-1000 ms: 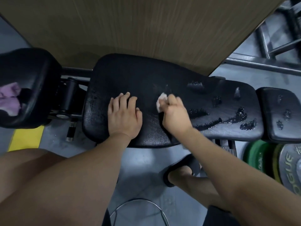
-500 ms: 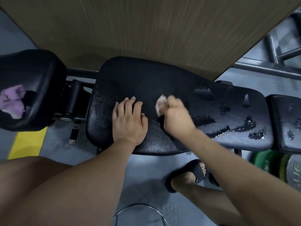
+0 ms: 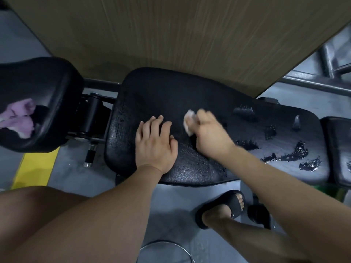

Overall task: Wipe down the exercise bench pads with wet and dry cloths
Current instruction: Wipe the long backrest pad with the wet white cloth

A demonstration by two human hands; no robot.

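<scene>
Gripping white cloth (image 3: 189,121), prob. balled, R hand (image 3: 210,135) sits on cracked black pad (image 3: 157,92) w/ wet patches (image 3: 288,154); L hand (image 3: 154,143) flat.

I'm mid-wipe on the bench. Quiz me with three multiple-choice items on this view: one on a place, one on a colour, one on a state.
1. Where does the purple cloth lie?
A. on the floor
B. on the left pad
C. on the wooden panel

2. What colour is the small cloth that the right hand holds?
A. yellow
B. purple
C. white

3. How is the left hand?
A. flat on the middle pad, fingers straight
B. curled round a cloth
C. lifted off the bench

Answers:
1 B: it lies bunched on the black pad at far left.
2 C: a white wad shows past the curled fingers.
3 A: it lies palm down and holds nothing.
</scene>
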